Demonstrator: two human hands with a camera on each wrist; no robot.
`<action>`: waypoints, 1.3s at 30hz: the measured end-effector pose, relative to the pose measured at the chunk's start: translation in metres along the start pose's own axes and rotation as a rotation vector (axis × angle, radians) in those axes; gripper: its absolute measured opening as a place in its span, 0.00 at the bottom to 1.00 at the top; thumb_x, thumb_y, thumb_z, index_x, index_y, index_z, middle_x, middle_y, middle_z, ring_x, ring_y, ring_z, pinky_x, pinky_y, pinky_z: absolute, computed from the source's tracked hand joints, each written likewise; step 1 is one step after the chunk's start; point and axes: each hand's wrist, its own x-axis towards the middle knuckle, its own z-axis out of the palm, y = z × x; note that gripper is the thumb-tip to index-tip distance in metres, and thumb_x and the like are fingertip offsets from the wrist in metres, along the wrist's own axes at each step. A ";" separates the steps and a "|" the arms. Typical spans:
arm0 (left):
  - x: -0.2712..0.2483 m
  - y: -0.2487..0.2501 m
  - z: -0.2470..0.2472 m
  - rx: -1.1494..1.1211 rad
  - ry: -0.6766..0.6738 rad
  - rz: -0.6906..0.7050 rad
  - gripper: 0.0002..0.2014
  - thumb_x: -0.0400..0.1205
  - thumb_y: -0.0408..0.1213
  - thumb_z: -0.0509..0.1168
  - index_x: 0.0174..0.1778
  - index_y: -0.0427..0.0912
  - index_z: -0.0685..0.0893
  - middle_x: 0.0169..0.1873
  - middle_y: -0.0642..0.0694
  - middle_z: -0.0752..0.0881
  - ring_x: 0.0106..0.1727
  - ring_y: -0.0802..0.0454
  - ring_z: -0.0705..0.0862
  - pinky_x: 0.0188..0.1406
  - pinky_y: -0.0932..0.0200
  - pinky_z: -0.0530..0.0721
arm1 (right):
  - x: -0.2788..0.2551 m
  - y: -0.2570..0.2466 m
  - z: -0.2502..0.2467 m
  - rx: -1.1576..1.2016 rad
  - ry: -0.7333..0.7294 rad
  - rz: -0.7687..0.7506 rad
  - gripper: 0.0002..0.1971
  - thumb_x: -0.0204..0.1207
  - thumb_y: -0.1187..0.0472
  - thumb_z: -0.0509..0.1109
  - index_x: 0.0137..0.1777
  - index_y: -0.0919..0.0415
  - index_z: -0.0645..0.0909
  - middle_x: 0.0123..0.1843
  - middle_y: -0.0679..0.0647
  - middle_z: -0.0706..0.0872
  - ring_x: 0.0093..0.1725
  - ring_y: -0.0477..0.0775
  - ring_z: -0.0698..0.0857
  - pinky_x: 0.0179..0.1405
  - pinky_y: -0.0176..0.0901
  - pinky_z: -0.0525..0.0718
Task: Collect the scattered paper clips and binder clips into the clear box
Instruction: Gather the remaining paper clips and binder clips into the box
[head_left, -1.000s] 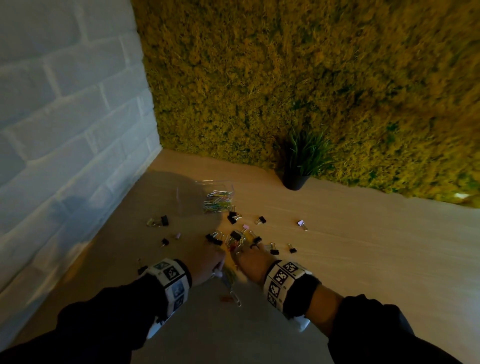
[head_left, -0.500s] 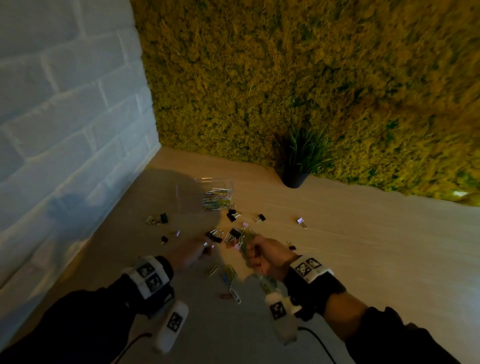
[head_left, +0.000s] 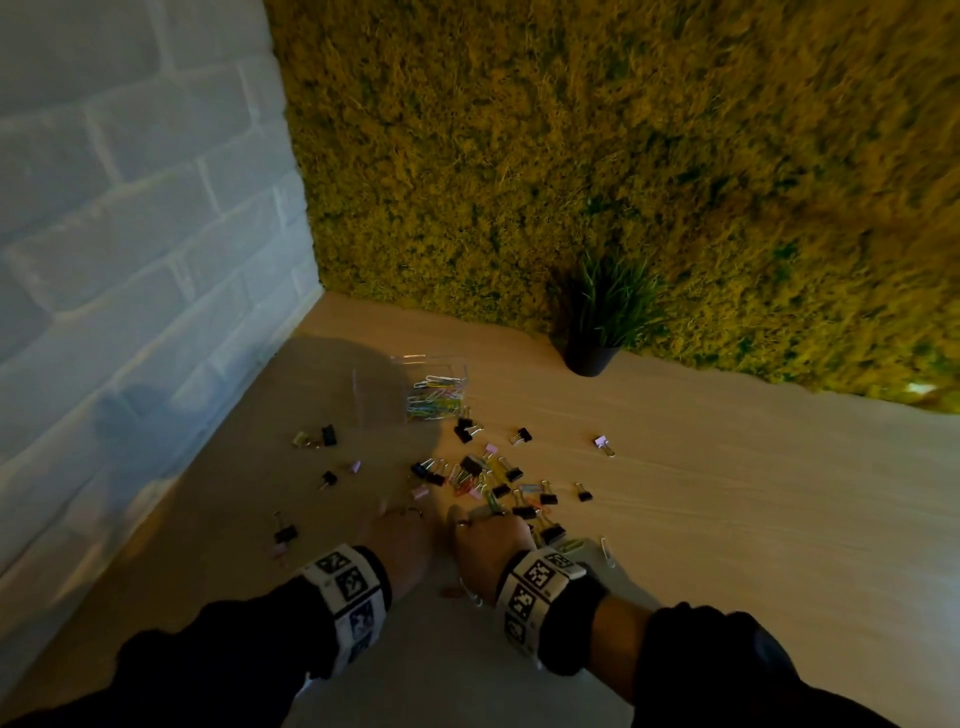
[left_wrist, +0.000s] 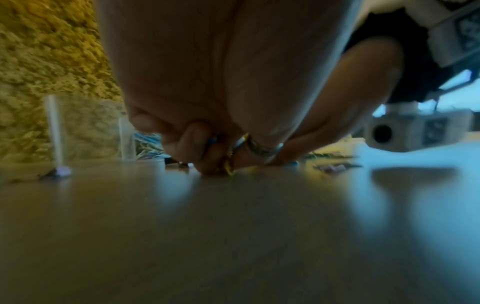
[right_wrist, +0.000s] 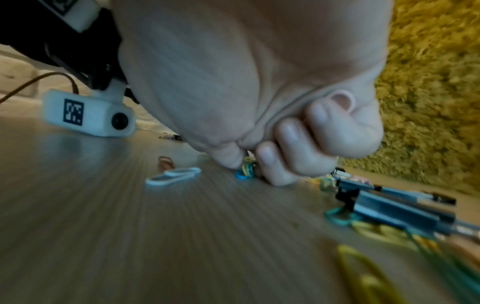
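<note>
The clear box (head_left: 382, 387) stands at the back left of the wooden table, with coloured paper clips (head_left: 435, 401) inside. Black and pink binder clips (head_left: 470, 464) and loose paper clips lie scattered in front of it. Both hands are down on the table side by side at the near end of the pile. My left hand (head_left: 404, 525) has its fingers curled and pinches coloured paper clips (left_wrist: 228, 167) against the table. My right hand (head_left: 485, 527) likewise pinches a small bunch of paper clips (right_wrist: 246, 169) between thumb and fingers.
A potted grass plant (head_left: 597, 332) stands by the moss wall at the back. A white brick wall (head_left: 130, 260) runs along the left. A white paper clip (right_wrist: 173, 176) and a black binder clip (right_wrist: 389, 206) lie close to my right hand. Bare wood stretches to the right.
Half a second ago both hands were lifted with wrists turned outward. Now they are back down on the table, knuckles up, close together at the near clips.
</note>
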 end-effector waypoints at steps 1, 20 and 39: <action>0.000 -0.001 -0.006 -0.050 -0.028 -0.004 0.24 0.84 0.37 0.51 0.78 0.38 0.61 0.74 0.41 0.73 0.74 0.45 0.73 0.79 0.47 0.60 | 0.000 0.000 -0.001 0.004 -0.004 0.004 0.38 0.70 0.57 0.75 0.75 0.66 0.59 0.64 0.63 0.83 0.62 0.65 0.83 0.53 0.53 0.81; 0.059 -0.002 -0.061 -0.682 -0.027 -0.081 0.10 0.83 0.32 0.56 0.37 0.43 0.77 0.46 0.39 0.84 0.51 0.44 0.84 0.57 0.52 0.80 | 0.000 0.087 0.014 2.402 -0.151 -0.181 0.13 0.59 0.57 0.72 0.24 0.56 0.69 0.19 0.48 0.69 0.17 0.46 0.68 0.14 0.30 0.67; 0.063 -0.024 -0.067 -0.600 0.010 -0.171 0.05 0.82 0.36 0.61 0.52 0.42 0.79 0.53 0.40 0.85 0.54 0.43 0.83 0.56 0.51 0.79 | 0.049 0.096 -0.030 0.873 0.142 0.043 0.18 0.85 0.56 0.57 0.58 0.70 0.82 0.49 0.55 0.89 0.53 0.52 0.86 0.57 0.42 0.82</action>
